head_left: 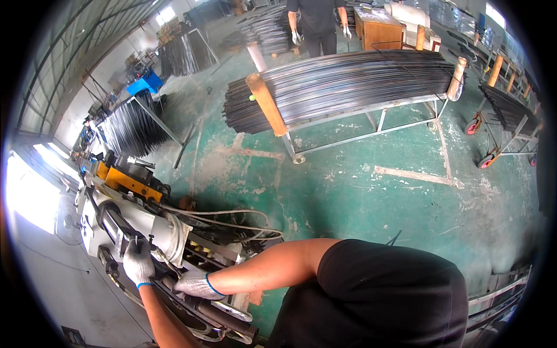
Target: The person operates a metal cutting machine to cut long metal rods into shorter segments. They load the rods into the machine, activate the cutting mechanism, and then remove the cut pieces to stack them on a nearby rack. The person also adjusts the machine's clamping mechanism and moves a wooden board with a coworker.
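Note:
My left hand [138, 264], in a white knit glove with a blue cuff, is at the head of a white and black metal machine [158, 229]. Its fingers are curled at a dark fitting; what they grip is too small to make out. Close beside it, my right hand [199, 285], gloved alike, rests curled over the dark bars of the machine. Its fingertips are partly hidden, so the thing under them is unclear. Below the right hand runs a thick dark cylinder [226, 320] along the machine.
Hoses [232, 213] loop out beside the machine's yellow part [130, 184]. Across the green floor [348, 197] stands a wheeled rack [348, 139] piled with long dark rods [348, 81]. A co-worker [316, 23] stands behind it. Another cart [493, 139] is at the right.

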A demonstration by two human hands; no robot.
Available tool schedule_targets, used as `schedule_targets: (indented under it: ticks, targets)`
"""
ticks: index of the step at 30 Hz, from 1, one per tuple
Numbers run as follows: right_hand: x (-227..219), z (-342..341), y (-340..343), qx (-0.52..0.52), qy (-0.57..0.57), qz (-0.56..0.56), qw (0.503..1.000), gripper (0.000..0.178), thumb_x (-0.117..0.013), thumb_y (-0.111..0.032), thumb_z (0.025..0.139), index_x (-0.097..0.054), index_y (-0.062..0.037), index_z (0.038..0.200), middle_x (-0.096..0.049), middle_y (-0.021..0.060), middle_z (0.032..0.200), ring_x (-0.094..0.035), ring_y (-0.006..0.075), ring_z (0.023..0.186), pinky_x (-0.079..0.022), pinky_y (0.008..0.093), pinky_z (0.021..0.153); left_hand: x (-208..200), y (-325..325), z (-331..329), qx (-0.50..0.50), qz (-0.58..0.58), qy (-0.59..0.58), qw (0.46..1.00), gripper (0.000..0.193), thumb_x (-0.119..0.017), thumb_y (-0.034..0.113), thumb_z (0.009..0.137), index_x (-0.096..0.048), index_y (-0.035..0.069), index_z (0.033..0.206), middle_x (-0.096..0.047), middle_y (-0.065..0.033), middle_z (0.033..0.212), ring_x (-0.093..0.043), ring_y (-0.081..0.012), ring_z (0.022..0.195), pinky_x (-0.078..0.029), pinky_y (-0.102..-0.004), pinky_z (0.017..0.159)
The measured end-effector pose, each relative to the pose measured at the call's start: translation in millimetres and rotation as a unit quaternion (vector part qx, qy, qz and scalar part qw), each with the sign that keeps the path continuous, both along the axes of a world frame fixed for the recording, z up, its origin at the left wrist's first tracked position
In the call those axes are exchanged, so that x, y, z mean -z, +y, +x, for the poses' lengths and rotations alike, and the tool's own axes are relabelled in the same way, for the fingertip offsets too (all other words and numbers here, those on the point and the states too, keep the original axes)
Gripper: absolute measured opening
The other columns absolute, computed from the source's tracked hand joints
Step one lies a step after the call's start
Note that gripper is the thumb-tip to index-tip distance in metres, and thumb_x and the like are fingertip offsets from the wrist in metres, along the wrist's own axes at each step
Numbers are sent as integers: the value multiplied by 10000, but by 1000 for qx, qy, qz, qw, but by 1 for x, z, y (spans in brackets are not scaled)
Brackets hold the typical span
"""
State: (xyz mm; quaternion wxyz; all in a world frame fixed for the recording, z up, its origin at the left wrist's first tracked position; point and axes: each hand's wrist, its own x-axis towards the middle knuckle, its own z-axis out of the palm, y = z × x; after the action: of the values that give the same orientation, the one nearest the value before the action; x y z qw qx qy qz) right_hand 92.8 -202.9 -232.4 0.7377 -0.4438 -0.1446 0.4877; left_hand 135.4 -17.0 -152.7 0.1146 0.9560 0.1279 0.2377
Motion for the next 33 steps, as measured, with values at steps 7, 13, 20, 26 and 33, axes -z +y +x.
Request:
schedule_targets:
  ticks: [7, 13, 20, 26, 33]
  targets:
    - [8, 1, 8, 16, -28, -6, 999, 278, -660, -291, 917, -735, -51, 799, -698, 44, 761, -613, 162, 676, -489, 366, 671, 6, 9, 3, 9, -8, -2, 1000, 196, -723, 288, 926, -755, 102, 975, -761, -163, 903, -735, -355, 811, -552, -435, 747]
    - [6, 2, 5, 19, -33, -10, 999, 266, -647, -272, 925, -750, -34, 865, -712, 61, 808, -629, 175, 671, -504, 385, 657, 8, 12, 4, -1, -5, -3, 1000, 188, -727, 287, 921, -756, 108, 969, -760, -167, 899, -739, -357, 815, -553, -444, 751]
    - [-7, 0, -9, 6, 7, 5, 1000, 300, -649, -300, 930, -726, -56, 774, -693, 42, 757, -601, 160, 651, -477, 360, 646, 8, 9, 3, 7, 16, -17, 1000, 192, -730, 280, 917, -751, 93, 952, -753, -172, 873, -739, -365, 795, -549, -450, 736]
    - [-1, 0, -2, 9, -15, -12, 1000, 298, -658, -314, 919, -731, -61, 779, -693, 51, 765, -609, 175, 683, -474, 363, 670, 7, 2, 3, 4, -4, -26, 1000, 195, -729, 272, 920, -748, 79, 944, -748, -179, 859, -734, -357, 774, -540, -444, 713]
    - [-3, 0, -3, 15, -42, -29, 999, 308, -650, -345, 913, -746, -73, 805, -704, 46, 783, -618, 179, 714, -488, 373, 710, 10, 6, 3, -2, 10, -37, 999, 194, -733, 249, 914, -727, 55, 909, -715, -199, 838, -709, -372, 745, -532, -453, 700]
